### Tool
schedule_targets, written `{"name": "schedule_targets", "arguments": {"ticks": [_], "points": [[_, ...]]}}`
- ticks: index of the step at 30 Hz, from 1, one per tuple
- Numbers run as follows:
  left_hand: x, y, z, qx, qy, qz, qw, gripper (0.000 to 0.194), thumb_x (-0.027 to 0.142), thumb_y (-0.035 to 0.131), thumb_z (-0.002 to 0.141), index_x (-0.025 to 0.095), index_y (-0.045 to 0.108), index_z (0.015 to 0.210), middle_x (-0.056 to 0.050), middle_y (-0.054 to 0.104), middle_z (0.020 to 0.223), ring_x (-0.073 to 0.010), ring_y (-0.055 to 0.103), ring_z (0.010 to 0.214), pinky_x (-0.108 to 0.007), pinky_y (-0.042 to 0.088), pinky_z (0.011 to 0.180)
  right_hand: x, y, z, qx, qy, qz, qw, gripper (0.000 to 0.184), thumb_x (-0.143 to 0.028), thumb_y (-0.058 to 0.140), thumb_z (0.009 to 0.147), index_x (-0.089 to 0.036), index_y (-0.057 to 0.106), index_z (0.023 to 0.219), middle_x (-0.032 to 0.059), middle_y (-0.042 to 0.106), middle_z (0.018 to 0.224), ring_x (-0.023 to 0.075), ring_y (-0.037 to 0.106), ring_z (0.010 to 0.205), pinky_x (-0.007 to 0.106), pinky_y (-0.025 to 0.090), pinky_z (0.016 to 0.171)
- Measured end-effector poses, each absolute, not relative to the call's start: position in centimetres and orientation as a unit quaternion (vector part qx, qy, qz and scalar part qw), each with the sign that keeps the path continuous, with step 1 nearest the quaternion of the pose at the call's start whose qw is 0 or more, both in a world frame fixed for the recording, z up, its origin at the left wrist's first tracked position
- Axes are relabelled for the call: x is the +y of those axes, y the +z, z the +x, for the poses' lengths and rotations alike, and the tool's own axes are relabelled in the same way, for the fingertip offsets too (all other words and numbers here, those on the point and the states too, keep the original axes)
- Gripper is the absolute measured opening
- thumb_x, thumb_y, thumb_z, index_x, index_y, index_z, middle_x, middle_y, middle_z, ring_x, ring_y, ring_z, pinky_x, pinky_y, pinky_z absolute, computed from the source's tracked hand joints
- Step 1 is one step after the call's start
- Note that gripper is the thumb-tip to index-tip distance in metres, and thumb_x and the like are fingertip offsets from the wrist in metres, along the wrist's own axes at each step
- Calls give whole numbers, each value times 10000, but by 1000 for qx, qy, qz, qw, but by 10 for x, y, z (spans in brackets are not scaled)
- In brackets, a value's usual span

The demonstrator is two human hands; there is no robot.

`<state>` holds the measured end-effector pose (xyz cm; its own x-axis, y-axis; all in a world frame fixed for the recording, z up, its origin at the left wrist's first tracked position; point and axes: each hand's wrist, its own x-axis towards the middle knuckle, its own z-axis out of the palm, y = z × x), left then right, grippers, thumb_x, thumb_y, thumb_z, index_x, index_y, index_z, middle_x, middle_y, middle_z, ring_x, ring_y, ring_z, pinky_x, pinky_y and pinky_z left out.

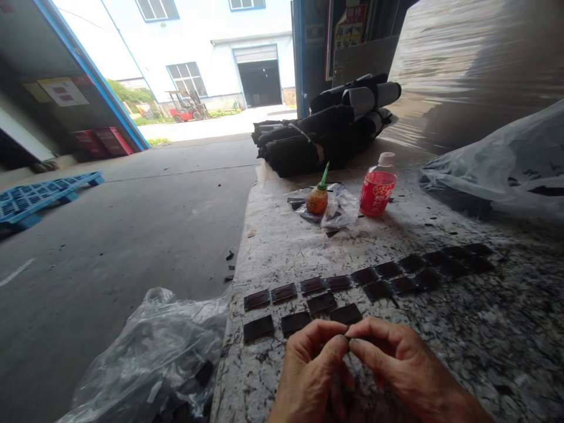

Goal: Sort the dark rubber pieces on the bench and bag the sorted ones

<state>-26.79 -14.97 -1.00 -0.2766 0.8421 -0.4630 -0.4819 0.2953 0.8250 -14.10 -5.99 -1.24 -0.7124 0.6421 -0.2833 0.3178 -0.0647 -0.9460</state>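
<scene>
My left hand point(311, 370) and my right hand point(399, 367) meet at the near edge of a speckled table point(462, 329). Their fingertips pinch together on a small dark piece point(348, 337), mostly hidden between them. Just beyond the fingers lie two rows of several dark square pieces point(321, 303), running from near left to far right. Some of the squares in the far row point(284, 292) look glossy.
A small orange glue bottle with a green nozzle point(318, 197) and a red drink bottle point(378, 188) stand mid-table beside crumpled plastic point(339, 208). Black rolls point(326, 126) are stacked at the far end. Plastic bags sit right point(506, 164) and lower left point(150, 358). Concrete floor lies left.
</scene>
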Motion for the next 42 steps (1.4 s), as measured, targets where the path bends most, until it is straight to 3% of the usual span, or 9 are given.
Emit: {"name": "schedule_targets", "arguments": {"ticks": [2,5,10,14,18,24,31,42], "points": [[-149,-9,-268,603,537,199,555,256,389,644,777,152,620,870,81,442,383,-37,286,295,-141,199,298,-58,-10,-139,-683,621,-367,111,247,-412,591,821,-189,696,818,-7,624,685,125,549,583,202,444,513],[-147,-6,-269,650,507,269,499,163,323,602,793,165,624,755,99,353,399,-47,280,342,-152,233,320,-54,-6,-138,-697,606,-368,111,208,-375,604,802,-190,697,780,-3,619,693,135,553,631,206,443,546],[-147,-3,-290,700,468,422,336,159,289,540,846,180,624,767,53,466,563,-80,412,492,-191,359,467,-38,-2,-142,-689,606,-379,122,195,-366,603,771,-185,672,753,-27,571,608,116,533,515,207,435,477],[-145,-1,-314,702,407,558,170,173,227,430,911,186,596,937,-12,570,774,-120,535,650,-243,429,607,-12,3,-148,-699,571,-405,146,191,-371,616,752,-186,658,735,-37,565,595,108,531,506,199,440,473],[-139,-2,-323,668,296,681,40,236,119,399,893,172,591,1020,-32,556,769,-135,515,544,-246,411,474,6,5,-158,-708,559,-410,138,173,-357,608,760,-189,651,758,-30,592,615,118,544,538,197,448,474],[-129,-29,-325,593,204,772,-105,409,29,452,796,104,506,1194,-46,614,782,-192,579,544,-293,453,388,15,0,-173,-742,525,-408,89,161,-328,555,801,-197,637,757,-38,575,606,120,532,536,195,417,451],[-128,-44,-317,610,188,747,-183,452,95,569,780,99,502,1227,3,609,726,-141,559,521,-286,444,408,21,-7,-180,-791,450,-411,63,187,-328,537,827,-209,648,736,-20,641,672,151,564,635,240,415,562],[-120,-46,-315,641,130,743,-142,508,142,466,824,63,395,1321,6,604,762,-147,591,555,-289,471,400,19,-6,-186,-794,429,-427,59,182,-317,534,803,-210,632,693,-26,637,626,150,561,606,242,401,543]]}}
